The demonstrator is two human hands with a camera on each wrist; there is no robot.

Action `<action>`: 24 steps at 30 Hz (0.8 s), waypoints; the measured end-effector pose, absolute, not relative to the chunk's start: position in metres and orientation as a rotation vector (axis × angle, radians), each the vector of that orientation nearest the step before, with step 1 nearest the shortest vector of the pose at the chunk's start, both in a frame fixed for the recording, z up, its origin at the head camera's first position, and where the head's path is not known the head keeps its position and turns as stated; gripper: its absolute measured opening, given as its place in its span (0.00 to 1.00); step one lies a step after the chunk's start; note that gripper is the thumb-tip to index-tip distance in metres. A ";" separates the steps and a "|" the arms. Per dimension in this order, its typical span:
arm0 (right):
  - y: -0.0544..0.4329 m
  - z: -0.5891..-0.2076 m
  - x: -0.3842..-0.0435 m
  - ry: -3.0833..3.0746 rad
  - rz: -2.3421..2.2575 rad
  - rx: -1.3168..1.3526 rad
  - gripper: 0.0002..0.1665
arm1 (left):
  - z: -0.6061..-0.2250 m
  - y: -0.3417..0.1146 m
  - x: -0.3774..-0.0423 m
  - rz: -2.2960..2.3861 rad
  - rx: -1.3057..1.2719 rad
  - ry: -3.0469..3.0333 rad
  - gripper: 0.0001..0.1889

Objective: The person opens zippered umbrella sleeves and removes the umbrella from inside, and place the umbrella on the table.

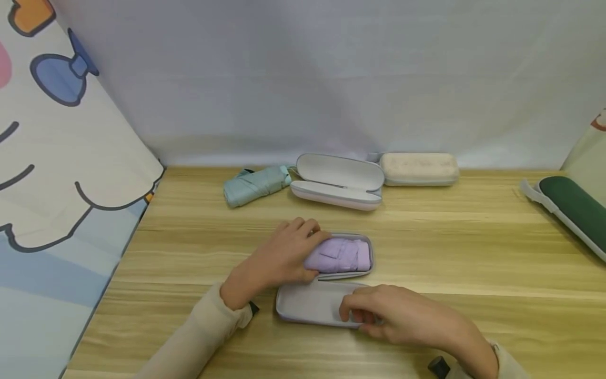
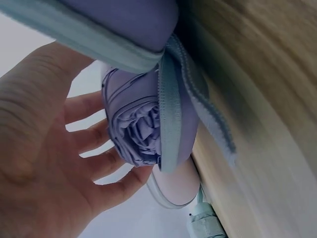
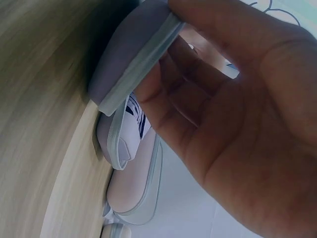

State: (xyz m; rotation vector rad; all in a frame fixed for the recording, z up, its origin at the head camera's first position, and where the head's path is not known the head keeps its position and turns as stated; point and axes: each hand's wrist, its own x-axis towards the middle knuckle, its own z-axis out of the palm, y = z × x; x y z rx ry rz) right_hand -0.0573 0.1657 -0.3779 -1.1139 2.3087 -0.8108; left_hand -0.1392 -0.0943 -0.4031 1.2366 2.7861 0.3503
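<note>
A purple folding umbrella (image 1: pixel 338 255) lies in one half of an unzipped umbrella case (image 1: pixel 372 258) at mid-table. Across its left end curves my left hand (image 1: pixel 289 255), fingers at the far side and thumb at the near side. The left wrist view shows the umbrella's gathered fabric end (image 2: pixel 141 126) in front of those fingers. Nearer to me lies the case's spread lid (image 1: pixel 310 305), grey inside and purple outside. My right hand (image 1: pixel 402 313) pinches the right part of its near rim, with curled fingers inside; the right wrist view shows the thumb at the lid edge (image 3: pixel 141 69).
Toward the back lie a mint folding umbrella (image 1: pixel 258 184), a pale case (image 1: pixel 338 197) standing ajar, and a closed cream case (image 1: pixel 418 168). A dark green case (image 1: pixel 575 205) sits at the right edge. A white cloth (image 1: pixel 331 79) hangs behind the wooden table (image 1: pixel 473 237).
</note>
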 end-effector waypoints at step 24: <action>0.165 -0.380 -0.059 2.403 -0.749 -1.180 0.18 | -0.382 -0.110 -0.144 0.679 1.276 2.824 0.33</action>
